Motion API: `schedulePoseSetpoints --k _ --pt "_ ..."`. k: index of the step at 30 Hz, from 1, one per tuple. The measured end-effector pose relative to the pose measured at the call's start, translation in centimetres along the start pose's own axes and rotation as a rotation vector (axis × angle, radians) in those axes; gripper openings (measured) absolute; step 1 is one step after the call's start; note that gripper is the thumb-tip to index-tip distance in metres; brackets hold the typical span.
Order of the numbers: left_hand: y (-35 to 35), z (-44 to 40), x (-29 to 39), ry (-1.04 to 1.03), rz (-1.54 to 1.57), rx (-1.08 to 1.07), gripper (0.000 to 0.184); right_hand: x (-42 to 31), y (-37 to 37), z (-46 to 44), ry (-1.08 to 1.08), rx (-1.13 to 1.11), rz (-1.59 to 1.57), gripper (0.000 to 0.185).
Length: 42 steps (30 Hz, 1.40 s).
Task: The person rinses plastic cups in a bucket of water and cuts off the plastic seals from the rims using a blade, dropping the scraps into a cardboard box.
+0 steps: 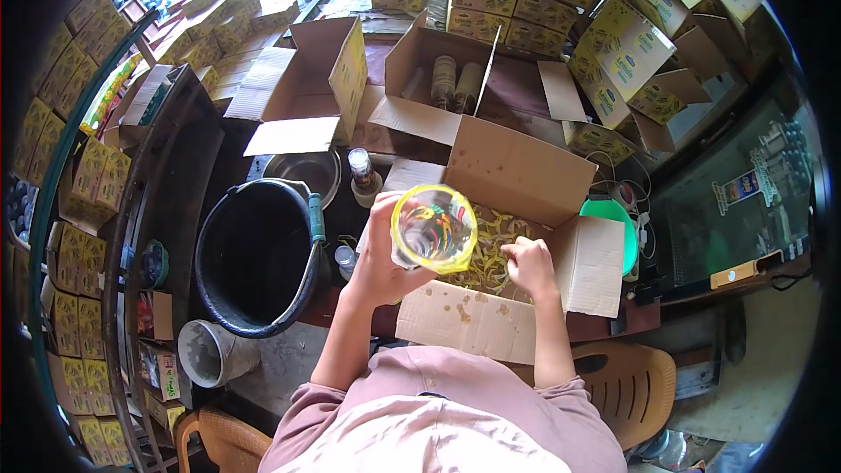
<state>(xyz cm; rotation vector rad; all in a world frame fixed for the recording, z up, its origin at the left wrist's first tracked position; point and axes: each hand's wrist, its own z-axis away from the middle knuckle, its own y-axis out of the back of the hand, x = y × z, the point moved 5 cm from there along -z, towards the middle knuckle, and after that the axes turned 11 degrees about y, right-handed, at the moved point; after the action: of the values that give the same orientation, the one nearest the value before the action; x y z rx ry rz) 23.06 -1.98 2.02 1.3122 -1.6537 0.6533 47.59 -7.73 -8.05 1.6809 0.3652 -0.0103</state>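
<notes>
My left hand (pixel 378 254) is wrapped round a clear cylindrical container (pixel 433 229) with a yellow rim, its round end facing the camera. Coloured marks show through it. To the right, my right hand (pixel 527 264) is closed above an open cardboard box (pixel 517 162); what its fingers hold, if anything, is too small to make out. Thin yellow strips (pixel 492 250) lie scattered in the box, beneath and between my hands. Brown stains mark the box's near flap.
A large black bucket (pixel 206 254) stands on the left, with a grey bucket (pixel 194 353) below it. Behind are a metal bowl (pixel 331 177), a jar (pixel 360 166) and open cartons (pixel 302 79). A green basin (pixel 624 228) sits right of the box.
</notes>
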Motion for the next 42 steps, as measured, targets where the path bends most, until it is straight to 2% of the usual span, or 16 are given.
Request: schedulePoseSetpoints --k 3,6,9,10,13,16,20,28,36,40,42 --pt "0.2 -0.1 0.3 -0.039 -0.052 0.007 0.073 -0.4 1.4 -0.2 -0.06 0.073 -0.003 0.03" --pt "0.3 -0.7 1.3 -0.095 -0.25 -0.046 0.076 -1.6 4.9 -0.9 0.036 0.273 -0.084 0.027" --pt "-0.2 0.0 0.0 0.053 -0.147 -0.066 0.078 -4.0 9.6 -1.0 0.136 0.493 -0.143 0.03" --pt "-0.2 0.1 0.3 0.072 -0.176 -0.08 0.078 -5.1 11.2 -1.0 0.105 0.604 -0.249 0.032" --pt "-0.5 -0.3 1.2 0.032 -0.175 -0.107 0.076 -8.2 15.0 -1.1 0.324 0.699 0.015 0.028" --pt "-0.8 -0.5 1.7 0.004 -0.218 -0.107 0.074 -10.4 15.9 -1.7 0.468 0.651 0.145 0.027" --pt "-0.8 -0.5 2.0 0.029 -0.189 -0.125 0.073 -11.1 15.0 -2.4 0.53 0.567 0.173 0.026" --pt "-1.1 -0.3 2.5 0.02 -0.246 -0.174 0.076 -11.4 14.3 -2.4 0.59 0.628 0.233 0.029" --pt "-1.6 -0.3 3.2 0.095 -0.157 -0.209 0.074 -11.4 14.3 -2.4 0.627 0.683 0.249 0.031" --pt "-2.7 0.4 2.9 0.174 -0.138 -0.328 0.069 -10.0 14.5 -3.5 0.523 0.649 -0.018 0.033" --pt "-2.8 0.1 2.8 0.148 -0.12 -0.332 0.076 -9.1 14.7 -3.7 0.431 0.632 -0.095 0.03"
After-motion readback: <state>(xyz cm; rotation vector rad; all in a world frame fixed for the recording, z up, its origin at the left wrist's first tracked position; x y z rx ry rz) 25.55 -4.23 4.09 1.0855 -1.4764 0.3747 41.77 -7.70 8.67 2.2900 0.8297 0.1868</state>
